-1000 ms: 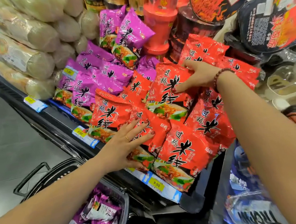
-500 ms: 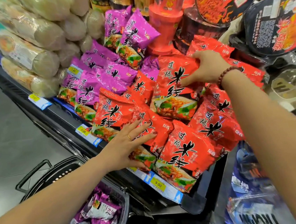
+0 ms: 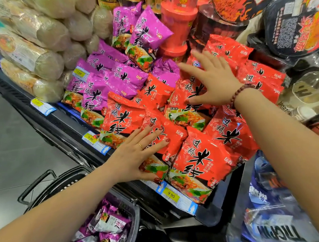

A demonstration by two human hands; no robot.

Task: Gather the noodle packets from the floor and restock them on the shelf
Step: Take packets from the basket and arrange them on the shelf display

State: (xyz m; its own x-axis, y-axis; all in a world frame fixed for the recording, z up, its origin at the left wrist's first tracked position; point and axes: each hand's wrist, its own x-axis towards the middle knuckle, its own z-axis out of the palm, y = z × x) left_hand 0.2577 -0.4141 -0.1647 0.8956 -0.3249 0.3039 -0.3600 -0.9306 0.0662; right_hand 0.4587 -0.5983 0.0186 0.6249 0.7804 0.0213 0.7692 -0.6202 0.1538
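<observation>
A single wide-angle camera worn on the person's head looks forward and steeply down at a slanted black store shelf (image 3: 67, 128) piled with glossy red plastic noodle packets (image 3: 203, 155). It sits near: the left hand (image 3: 136, 154) and right hand (image 3: 215, 81) lie mid-frame, forearms entering from the bottom corners. Grey tiled floor (image 3: 3, 137) fills the left edge.

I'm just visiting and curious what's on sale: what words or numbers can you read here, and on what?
"过桥米线": red noodle packets and purple noodle packets.
"9.90": near yellow price tag and left yellow price tag.
Too blurred to read: far price tag, bowl lid, blue bag lettering, the packets' small print.
</observation>
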